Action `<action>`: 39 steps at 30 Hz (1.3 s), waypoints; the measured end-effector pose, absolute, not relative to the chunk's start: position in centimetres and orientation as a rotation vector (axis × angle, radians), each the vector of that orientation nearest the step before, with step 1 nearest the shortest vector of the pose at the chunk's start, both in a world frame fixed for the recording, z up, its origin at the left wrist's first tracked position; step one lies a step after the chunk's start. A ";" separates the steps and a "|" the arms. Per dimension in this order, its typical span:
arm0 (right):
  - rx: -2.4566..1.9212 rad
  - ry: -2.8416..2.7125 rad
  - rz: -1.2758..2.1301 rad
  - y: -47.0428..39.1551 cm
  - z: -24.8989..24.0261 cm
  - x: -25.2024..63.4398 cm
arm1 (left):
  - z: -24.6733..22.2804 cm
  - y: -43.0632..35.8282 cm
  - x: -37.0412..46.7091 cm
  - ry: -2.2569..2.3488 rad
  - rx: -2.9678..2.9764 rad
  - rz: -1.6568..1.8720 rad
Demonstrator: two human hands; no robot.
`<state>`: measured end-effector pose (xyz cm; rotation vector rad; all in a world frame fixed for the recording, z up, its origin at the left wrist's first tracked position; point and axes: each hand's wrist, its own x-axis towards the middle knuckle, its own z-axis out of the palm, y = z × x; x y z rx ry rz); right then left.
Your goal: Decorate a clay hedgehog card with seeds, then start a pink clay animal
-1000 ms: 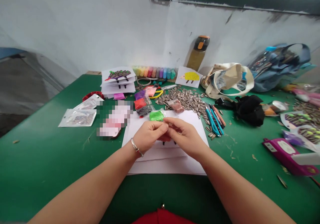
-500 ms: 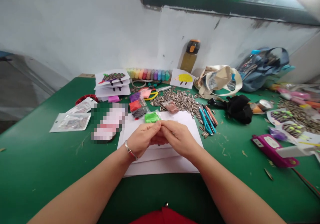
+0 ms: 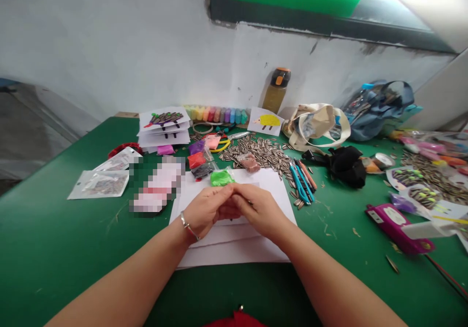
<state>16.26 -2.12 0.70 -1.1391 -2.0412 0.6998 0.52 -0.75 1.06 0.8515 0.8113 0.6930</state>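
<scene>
Left hand (image 3: 204, 210) and right hand (image 3: 261, 212) cupped over stacked white paper (image 3: 234, 251), fingers together at the tips, can't tell if anything's pinched inside, top sheet mostly covered, green packet (image 3: 221, 177) just beyond, pixelated item (image 3: 159, 185) at left unreadable.

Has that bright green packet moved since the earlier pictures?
No. Judged against the brown packet, the bright green packet lies in the same spot, to its left and nearer the person; the camera's view shifted.

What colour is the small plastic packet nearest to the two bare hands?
The small plastic packet looks bright green, best seen in the head view.
</scene>
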 end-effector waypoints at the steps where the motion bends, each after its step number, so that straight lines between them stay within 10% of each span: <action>1: -1.139 -2.031 0.699 -2.1 0.6 16.3 | 1.0 -0.7 0.5 0.821 0.862 0.685; 23: -1.224 -1.954 0.314 -1.9 0.3 16.3 | 1.0 -0.4 0.5 0.753 0.874 0.763; 39: -1.348 -1.531 0.845 -0.6 0.1 19.5 | 2.1 0.5 -1.4 1.272 1.711 0.923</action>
